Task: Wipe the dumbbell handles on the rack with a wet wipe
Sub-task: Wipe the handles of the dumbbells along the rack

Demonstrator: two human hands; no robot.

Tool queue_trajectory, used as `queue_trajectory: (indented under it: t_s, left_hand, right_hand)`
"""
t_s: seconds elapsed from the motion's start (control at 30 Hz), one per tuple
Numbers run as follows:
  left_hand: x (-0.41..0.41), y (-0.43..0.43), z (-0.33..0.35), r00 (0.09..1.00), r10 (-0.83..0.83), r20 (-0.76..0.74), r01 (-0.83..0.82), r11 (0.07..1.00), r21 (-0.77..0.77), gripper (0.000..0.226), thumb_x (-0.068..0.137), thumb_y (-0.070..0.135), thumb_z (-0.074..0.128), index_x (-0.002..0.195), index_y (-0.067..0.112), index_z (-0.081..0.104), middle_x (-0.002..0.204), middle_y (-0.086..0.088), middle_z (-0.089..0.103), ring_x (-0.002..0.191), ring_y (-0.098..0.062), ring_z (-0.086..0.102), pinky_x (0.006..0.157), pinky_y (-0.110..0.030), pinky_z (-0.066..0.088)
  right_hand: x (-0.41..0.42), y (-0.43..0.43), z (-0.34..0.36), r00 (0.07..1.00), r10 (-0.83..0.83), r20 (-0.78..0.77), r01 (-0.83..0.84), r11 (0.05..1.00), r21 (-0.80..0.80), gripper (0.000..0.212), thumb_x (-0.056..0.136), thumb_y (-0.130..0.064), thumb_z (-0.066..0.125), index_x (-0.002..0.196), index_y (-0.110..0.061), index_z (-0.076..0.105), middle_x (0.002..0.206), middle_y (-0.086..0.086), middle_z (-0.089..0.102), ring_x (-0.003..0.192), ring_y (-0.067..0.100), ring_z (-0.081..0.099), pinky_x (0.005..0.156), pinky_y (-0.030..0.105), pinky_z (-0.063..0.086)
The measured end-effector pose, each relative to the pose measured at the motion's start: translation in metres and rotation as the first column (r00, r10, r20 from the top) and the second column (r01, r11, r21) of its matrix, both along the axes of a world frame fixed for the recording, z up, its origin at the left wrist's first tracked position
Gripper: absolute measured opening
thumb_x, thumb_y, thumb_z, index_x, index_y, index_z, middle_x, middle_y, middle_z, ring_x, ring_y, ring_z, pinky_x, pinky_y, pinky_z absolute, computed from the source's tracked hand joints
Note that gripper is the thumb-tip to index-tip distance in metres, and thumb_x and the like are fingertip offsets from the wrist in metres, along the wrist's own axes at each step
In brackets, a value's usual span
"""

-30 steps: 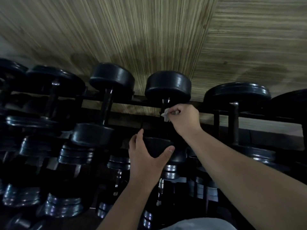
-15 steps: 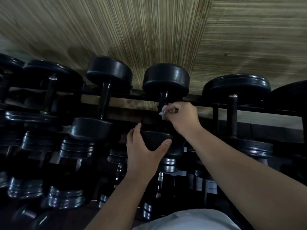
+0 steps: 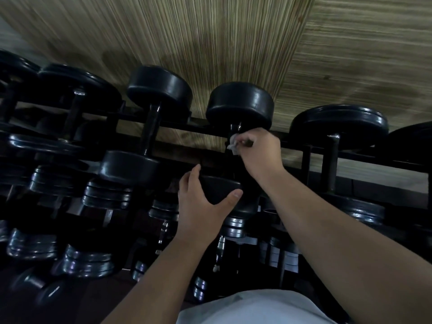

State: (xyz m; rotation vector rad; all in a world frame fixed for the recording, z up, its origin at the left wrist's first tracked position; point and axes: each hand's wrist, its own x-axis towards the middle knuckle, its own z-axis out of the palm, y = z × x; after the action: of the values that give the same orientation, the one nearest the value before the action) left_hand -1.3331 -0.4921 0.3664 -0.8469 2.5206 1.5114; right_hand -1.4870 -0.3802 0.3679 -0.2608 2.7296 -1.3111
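A white wet wipe (image 3: 233, 144) is pinched in the curled fingers of the right hand (image 3: 263, 154) against the handle (image 3: 234, 128) of a black dumbbell (image 3: 240, 106) on the rack (image 3: 308, 149), at one o'clock from centre. At six o'clock from it, the dumbbell's near head (image 3: 219, 189) is gripped by the left hand (image 3: 201, 206), thumb spread wide.

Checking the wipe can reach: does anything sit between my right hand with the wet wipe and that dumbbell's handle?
Nothing visible does. The right hand holds the wet wipe against the handle, just under the far head. The left hand grips the near head, lower down and clear of the wiping.
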Motion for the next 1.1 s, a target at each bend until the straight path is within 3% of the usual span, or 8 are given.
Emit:
queue_trajectory:
  t_s: [0.1,0.23,0.43,0.67,0.8,0.87,1.1]
  left_hand:
    - [0.0,0.0,0.0,1.0,-0.002,-0.006,0.002,1.0,-0.002,0.115,0.072,0.073,0.076,0.162,0.036,0.015,0.167,0.01,0.014,0.154,-0.016,0.021,0.114,-0.035,0.031]
    - [0.0,0.0,0.0,1.0,0.001,-0.002,-0.001,1.0,-0.011,0.115,0.072,0.073,0.077,0.162,0.035,0.016,0.167,0.009,0.015,0.154,-0.016,0.021,0.117,-0.038,0.033]
    - [0.0,0.0,-0.001,1.0,-0.004,-0.003,0.004,1.0,0.004,0.12,0.067,0.079,0.073,0.162,0.033,0.015,0.167,0.01,0.015,0.155,-0.015,0.02,0.114,-0.033,0.03]
    - [0.001,0.0,-0.003,1.0,0.01,-0.019,-0.009,0.999,0.034,0.12,0.067,0.08,0.074,0.162,0.036,0.015,0.167,0.01,0.014,0.156,-0.017,0.019,0.118,-0.04,0.033]
    - [0.0,-0.001,-0.005,1.0,0.013,-0.02,-0.012,1.0,0.009,0.118,0.069,0.08,0.074,0.161,0.037,0.014,0.167,0.009,0.015,0.155,-0.016,0.019,0.12,-0.044,0.034]
    - [0.001,-0.001,-0.007,1.0,0.011,-0.029,-0.011,1.0,0.01,0.118,0.07,0.079,0.074,0.162,0.037,0.013,0.167,0.009,0.014,0.155,-0.016,0.018,0.121,-0.042,0.033]
    - [0.001,-0.002,-0.01,0.999,0.01,-0.042,-0.009,1.0,0.009,0.118,0.068,0.082,0.072,0.161,0.038,0.014,0.168,0.006,0.013,0.156,-0.017,0.017,0.121,-0.044,0.034]
  right_hand:
    - [0.014,0.004,-0.009,0.997,0.077,-0.024,-0.075,0.995,0.066,0.013,0.088,-0.006,0.07,0.084,-0.016,0.078,0.093,-0.011,0.062,0.084,0.002,0.059,0.071,-0.004,0.036]
    - [0.009,0.001,-0.008,0.998,0.059,-0.037,-0.059,0.998,0.019,0.015,0.09,-0.004,0.067,0.086,-0.015,0.077,0.102,-0.005,0.066,0.082,-0.002,0.058,0.074,-0.003,0.039]
    - [-0.002,-0.004,-0.006,0.995,0.025,-0.092,-0.026,1.0,-0.007,0.016,0.09,-0.006,0.067,0.085,-0.017,0.077,0.098,-0.01,0.063,0.082,-0.005,0.06,0.076,0.003,0.046]
    - [0.012,0.003,-0.008,0.982,0.144,-0.126,-0.134,0.987,0.084,0.016,0.088,-0.003,0.068,0.086,-0.015,0.078,0.102,-0.004,0.066,0.086,0.0,0.062,0.074,-0.002,0.04]
    - [0.005,-0.003,-0.001,0.991,0.084,-0.104,-0.074,0.993,0.096,0.01,0.09,-0.01,0.069,0.091,-0.017,0.076,0.107,-0.006,0.057,0.084,-0.011,0.053,0.074,-0.005,0.036]
    - [0.0,-0.005,0.0,0.989,0.076,-0.128,-0.061,0.991,0.121,0.007,0.09,-0.013,0.07,0.094,-0.018,0.074,0.104,-0.005,0.06,0.083,-0.008,0.054,0.072,-0.005,0.035]
    - [0.004,0.002,0.006,0.933,0.35,-0.083,-0.309,0.898,0.312,0.007,0.087,-0.017,0.074,0.088,-0.019,0.08,0.096,-0.008,0.057,0.08,0.0,0.054,0.066,-0.001,0.034]
